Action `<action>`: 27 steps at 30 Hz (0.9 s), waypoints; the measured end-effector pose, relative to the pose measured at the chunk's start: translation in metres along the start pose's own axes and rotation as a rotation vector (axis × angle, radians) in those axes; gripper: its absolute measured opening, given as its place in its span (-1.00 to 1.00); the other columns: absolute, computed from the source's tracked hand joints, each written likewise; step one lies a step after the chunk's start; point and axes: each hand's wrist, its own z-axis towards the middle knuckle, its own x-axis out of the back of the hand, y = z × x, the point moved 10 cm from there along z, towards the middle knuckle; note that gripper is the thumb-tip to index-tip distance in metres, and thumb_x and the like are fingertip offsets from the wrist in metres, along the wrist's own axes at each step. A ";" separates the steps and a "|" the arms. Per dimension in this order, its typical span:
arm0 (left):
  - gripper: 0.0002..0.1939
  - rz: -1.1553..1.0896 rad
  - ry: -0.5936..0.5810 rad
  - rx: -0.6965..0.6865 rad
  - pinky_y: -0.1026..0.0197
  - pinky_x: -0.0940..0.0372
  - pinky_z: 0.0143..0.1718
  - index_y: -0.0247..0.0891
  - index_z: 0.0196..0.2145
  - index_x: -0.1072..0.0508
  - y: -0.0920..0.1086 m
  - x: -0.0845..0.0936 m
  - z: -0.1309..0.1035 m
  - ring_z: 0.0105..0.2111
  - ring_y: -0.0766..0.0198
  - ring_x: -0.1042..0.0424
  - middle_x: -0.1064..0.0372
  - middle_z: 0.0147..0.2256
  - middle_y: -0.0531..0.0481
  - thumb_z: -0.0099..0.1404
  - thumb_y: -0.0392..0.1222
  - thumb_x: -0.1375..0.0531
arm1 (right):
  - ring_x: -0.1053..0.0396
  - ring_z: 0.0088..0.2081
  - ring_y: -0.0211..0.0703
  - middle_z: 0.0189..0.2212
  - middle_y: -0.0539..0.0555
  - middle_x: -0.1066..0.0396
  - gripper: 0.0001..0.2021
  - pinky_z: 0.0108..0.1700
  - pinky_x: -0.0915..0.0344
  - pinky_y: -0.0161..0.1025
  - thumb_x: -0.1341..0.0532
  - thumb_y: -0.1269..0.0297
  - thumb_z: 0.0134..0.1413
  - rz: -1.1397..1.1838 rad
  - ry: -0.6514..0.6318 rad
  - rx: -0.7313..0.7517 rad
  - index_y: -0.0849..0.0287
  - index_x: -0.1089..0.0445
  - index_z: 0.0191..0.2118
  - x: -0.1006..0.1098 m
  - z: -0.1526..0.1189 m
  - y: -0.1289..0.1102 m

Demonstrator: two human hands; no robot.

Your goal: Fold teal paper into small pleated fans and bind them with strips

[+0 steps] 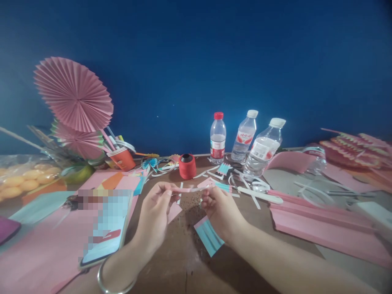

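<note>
A thin pink-and-white strip (187,190) is stretched level between my two hands above the brown table. Its left end is pinched between the thumb and fingers of my left hand (154,212). My right hand (222,208) pinches the other end, its remaining fingers curled in. Just below my right hand lies a small pleated piece of blue and pink paper (210,237), partly covered by the hand. Dark specks dot the tabletop between the hands. Beyond the strip stands a red spool of thread (187,168).
Three water bottles (218,141) stand at the back by the blue wall. A phone (107,228) lies on pink paper at left, near a red paper cup (122,159) and pink folded-paper fans (75,96). White strips, a white-handled cutter (260,195) and pleated pink paper (324,228) lie at right.
</note>
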 end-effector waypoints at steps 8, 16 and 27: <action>-0.94 -0.279 0.056 0.048 0.22 -0.33 -0.26 -0.25 -0.45 -0.26 -0.009 0.011 0.010 -0.34 0.32 -0.42 -0.35 -0.44 0.08 0.16 -0.28 -0.10 | -0.12 -0.59 -0.37 -0.62 -0.08 -0.13 -0.87 -0.57 -0.16 -0.39 -0.14 0.41 -0.22 -0.054 0.125 0.154 0.15 -0.12 -0.59 0.025 0.019 -0.021; -0.91 -0.300 0.098 0.081 0.25 -0.36 -0.33 -0.26 -0.46 -0.29 -0.010 0.013 0.010 -0.38 0.29 -0.47 -0.41 -0.48 0.09 0.12 -0.24 -0.16 | -0.15 -0.56 -0.29 -0.63 -0.07 -0.19 -0.83 -0.50 -0.10 -0.32 -0.13 0.25 -0.09 -0.682 0.054 0.498 0.17 -0.22 -0.60 0.014 0.024 -0.082; -0.96 -0.320 0.093 0.305 0.33 -0.38 -0.38 -0.28 -0.44 -0.30 -0.025 0.001 -0.005 -0.45 0.35 -0.46 -0.46 -0.47 -0.02 0.15 -0.34 -0.12 | -0.29 -0.53 -0.32 -0.59 -0.04 -0.36 -0.88 -0.42 -0.21 -0.33 -0.26 0.28 -0.15 -0.641 -0.550 0.045 0.24 -0.40 -0.47 -0.037 0.003 -0.003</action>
